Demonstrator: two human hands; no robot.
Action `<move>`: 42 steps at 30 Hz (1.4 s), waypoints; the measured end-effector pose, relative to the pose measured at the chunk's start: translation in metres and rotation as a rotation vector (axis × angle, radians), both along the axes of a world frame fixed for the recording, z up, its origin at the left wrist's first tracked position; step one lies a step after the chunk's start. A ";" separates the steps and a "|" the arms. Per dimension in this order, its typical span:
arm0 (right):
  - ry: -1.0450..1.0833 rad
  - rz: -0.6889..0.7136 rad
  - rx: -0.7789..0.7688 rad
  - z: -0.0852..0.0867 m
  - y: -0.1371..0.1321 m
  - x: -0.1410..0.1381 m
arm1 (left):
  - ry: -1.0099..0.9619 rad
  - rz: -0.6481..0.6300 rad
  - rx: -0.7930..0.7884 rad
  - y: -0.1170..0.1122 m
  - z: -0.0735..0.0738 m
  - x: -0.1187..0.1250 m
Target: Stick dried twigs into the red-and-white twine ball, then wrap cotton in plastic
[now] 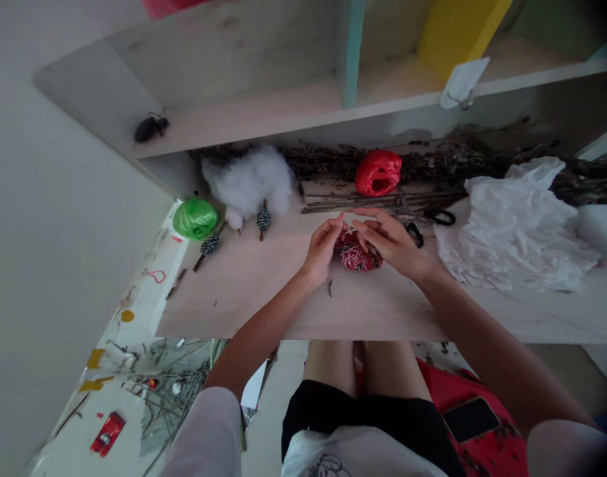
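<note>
Over the desk, my left hand (pixel 325 245) and my right hand (pixel 390 244) meet with their fingertips close together. Both are closed in a pinch, at a small pale bit too fine to make out. Directly below the fingers rests a ball of yarn (pixel 359 258) in red, white and dark strands, partly covered by my right fingers. Just right of my right hand lie black-handled scissors (pixel 439 217), mostly hidden. A short dark twig piece (pixel 329 287) is on the desk in front of the yarn.
White stuffing (pixel 251 177), yarn-wrapped sticks (pixel 263 220) and a green twine roll (pixel 195 218) are at the left. A red twine roll (pixel 378 173) sits behind on thin sticks. Crumpled white paper (pixel 517 228) lies right. A shelf (pixel 283 109) overhangs the back; a phone (pixel 471 419) lies below.
</note>
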State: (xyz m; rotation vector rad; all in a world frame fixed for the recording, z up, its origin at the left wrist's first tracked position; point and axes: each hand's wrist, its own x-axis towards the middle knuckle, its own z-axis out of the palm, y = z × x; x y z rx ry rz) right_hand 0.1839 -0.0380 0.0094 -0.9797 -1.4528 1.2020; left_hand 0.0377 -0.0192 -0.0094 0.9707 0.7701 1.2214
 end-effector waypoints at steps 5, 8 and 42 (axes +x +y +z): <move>-0.007 -0.006 0.009 -0.001 0.000 0.000 | -0.001 -0.005 0.016 -0.001 0.001 0.000; -0.005 -0.014 -0.004 -0.002 0.000 -0.001 | 0.004 -0.009 0.018 0.000 0.002 0.001; -0.040 -0.061 0.020 -0.001 -0.004 -0.005 | -0.004 -0.007 0.021 -0.001 0.000 0.001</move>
